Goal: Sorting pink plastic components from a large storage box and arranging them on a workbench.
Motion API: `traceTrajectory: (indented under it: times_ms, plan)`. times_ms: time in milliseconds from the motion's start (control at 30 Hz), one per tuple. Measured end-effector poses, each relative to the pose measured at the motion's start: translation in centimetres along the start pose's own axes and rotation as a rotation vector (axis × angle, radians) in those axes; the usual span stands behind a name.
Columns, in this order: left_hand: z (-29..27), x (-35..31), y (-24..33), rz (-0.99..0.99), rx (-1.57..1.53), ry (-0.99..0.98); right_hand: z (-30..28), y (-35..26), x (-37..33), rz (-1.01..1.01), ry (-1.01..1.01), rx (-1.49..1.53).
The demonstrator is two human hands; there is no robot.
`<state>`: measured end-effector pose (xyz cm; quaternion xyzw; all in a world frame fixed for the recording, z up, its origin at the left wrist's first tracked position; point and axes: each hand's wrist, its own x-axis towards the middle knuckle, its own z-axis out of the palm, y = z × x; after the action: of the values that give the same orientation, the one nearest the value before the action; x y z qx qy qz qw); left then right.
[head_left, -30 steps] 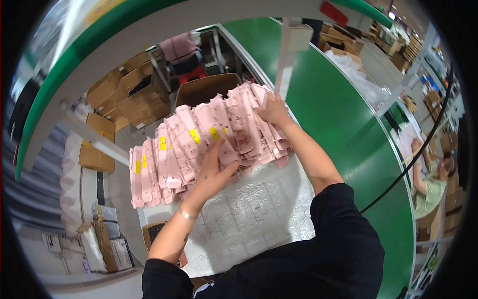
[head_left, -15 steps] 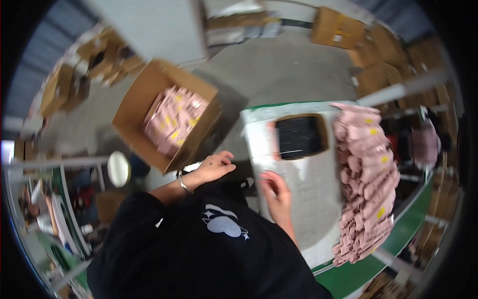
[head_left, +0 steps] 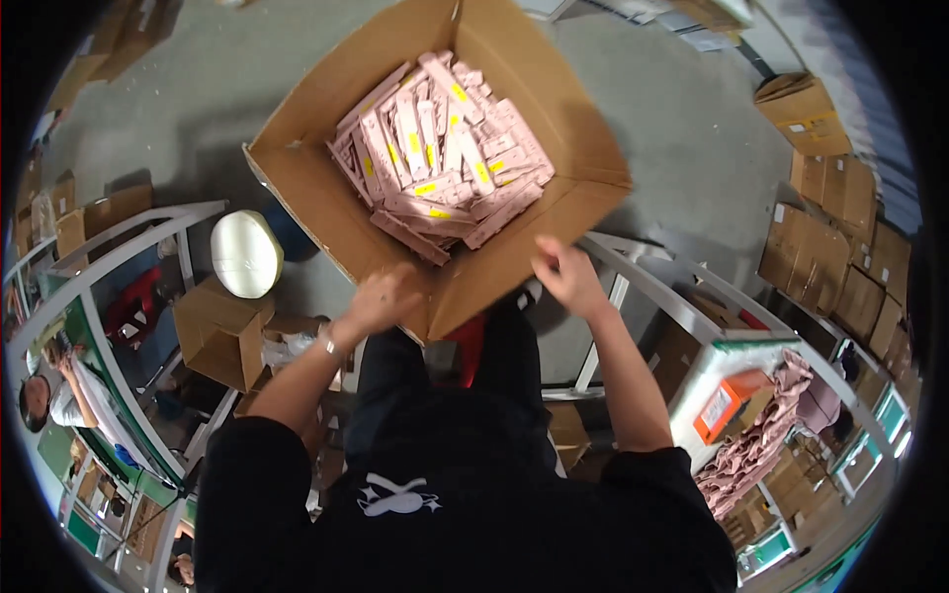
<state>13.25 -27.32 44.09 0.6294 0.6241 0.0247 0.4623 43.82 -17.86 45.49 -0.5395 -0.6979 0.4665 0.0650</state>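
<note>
A large open cardboard box point(head_left: 341, 109) stands in front of me, holding a heap of flat pink pieces point(head_left: 455, 163) with yellow stickers, perhaps bagged or folded. At the near left rim is my left hand point(head_left: 384, 299), slightly blurred, its fingers loosely apart over the edge. My right hand point(head_left: 570, 281) is at the near right rim, with fingers bent and the thumb apart from them. Nothing shows inside either hand. Whether they press on the cardboard, I cannot tell.
On my right stands a white-topped table point(head_left: 704, 415) with an orange box point(head_left: 732, 403) and a row of pink pieces point(head_left: 756, 445). A round white-topped stool point(head_left: 246, 254) and a smaller carton point(head_left: 222, 336) are at left. A person point(head_left: 74, 395) sits at far left. Cartons point(head_left: 820, 267) stack at right.
My view has turned left from the table toward the large box, which now lies straight ahead and closer. Both hands have moved apart to its near rim.
</note>
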Motion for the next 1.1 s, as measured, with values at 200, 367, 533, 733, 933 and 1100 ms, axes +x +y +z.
traceTrajectory:
  times_ms: [200, 367, 533, 733, 933, 1100]
  plan:
    - [10.1, 17.3, -15.1, 0.012, 0.634, -0.446, 13.5, 11.4, 22.0, 0.246, -0.305, -0.329]
    - [22.2, 23.0, -22.6, 0.349, 0.833, -0.282, 22.1, 22.8, 34.0, 0.555, -0.201, -0.567]
    - [24.7, 22.9, -27.6, 0.453, 0.584, -0.08, 26.4, 25.8, 36.4, 0.617, -0.153, -0.485]
    - [21.6, 25.0, -22.8, 0.513, 0.503, -0.3, 21.9, 23.0, 34.5, 0.311, -0.059, -0.042]
    - [23.2, 27.3, -22.5, 0.228, 0.938, -0.466, 19.0, 24.1, 30.7, -0.462, -0.641, -0.315]
    - [24.0, 27.0, -21.3, 0.168, 0.645, -0.282, 17.6, 30.8, 27.0, -0.413, -0.843, -0.673]
